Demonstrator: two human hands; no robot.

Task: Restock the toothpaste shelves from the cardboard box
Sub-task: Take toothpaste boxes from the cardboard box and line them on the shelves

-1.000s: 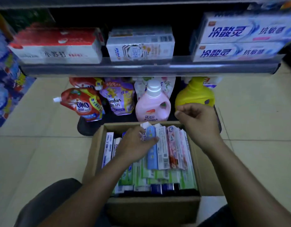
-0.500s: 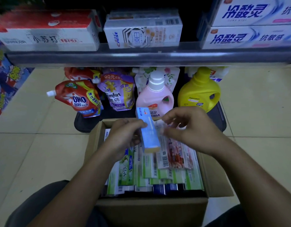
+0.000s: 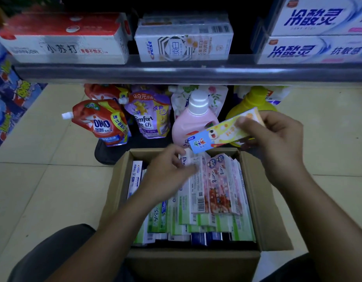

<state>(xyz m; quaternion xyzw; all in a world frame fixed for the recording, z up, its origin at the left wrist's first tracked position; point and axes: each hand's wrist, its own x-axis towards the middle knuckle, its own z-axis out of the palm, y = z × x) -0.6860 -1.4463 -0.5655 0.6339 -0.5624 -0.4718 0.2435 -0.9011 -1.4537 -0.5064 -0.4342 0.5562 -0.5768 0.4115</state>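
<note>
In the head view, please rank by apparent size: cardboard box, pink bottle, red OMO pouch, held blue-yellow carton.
1. brown cardboard box
2. red OMO spout pouch, pink white-capped plastic bottle: look alike
3. blue-and-yellow toothpaste carton: seemingly smallest, though held nearer the camera

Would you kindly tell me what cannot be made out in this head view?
Left hand: motion-blurred over the cardboard box; contact with cartons unclear.
Yellow bottle: mostly hidden behind the small carton in the right hand.
Blue-lettered boxes: cut off by the right edge.

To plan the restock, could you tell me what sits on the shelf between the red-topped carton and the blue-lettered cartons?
A white Crest carton stands there, in the head view.
</note>
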